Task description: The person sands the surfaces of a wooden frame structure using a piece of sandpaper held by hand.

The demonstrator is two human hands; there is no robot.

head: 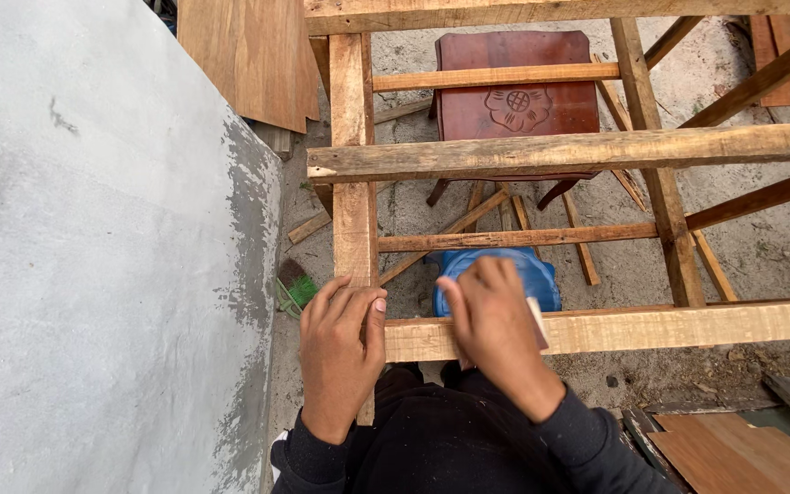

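Observation:
I look down through a rough wooden frame [560,151] of rails and posts. My left hand [340,352] grips the corner where the upright post [355,183] meets the near pale rail [669,327]. On that near rail rests my right hand [496,329], pressing a small flat piece [538,322], thin and pale-edged; what it is I cannot tell. Both arms wear dark sleeves.
A grey plastered wall [93,256] fills the left. Below the frame stand a dark red carved stool [516,101] and a blue bucket [528,274] on sandy ground. A green brush [296,286] lies by the wall. Plywood sheets [249,55] lean behind; brown boards [733,453] lie lower right.

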